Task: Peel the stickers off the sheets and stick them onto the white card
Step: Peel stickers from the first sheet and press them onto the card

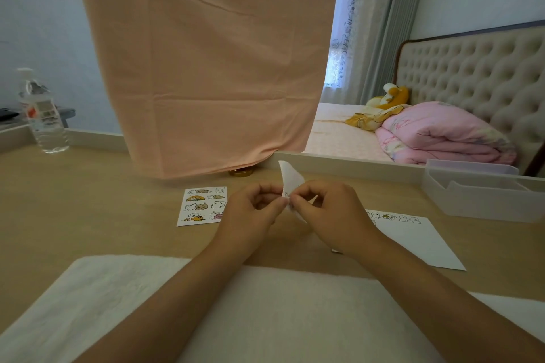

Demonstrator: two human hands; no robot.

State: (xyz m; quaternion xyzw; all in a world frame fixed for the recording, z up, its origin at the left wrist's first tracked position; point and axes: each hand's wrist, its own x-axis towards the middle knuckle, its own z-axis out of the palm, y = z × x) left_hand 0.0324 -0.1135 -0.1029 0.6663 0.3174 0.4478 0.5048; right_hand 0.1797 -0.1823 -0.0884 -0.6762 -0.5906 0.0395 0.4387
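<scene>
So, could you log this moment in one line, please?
left hand: pinches curled sticker sheet | right hand: pinches it too | white card: stickers along far edge

1. A big peach cloth [206, 68] hangs down in the middle, above a light wooden table [88, 200].
2. The wall [44, 23] on the left is pale blue.
3. On the right is a bed [339, 132] with a puffy cream headboard [472, 74], a folded pink blanket [442, 132] and a yellow soft toy [389, 97].
4. Daylight comes through a window [334, 68] with gray curtains [392, 23].
</scene>
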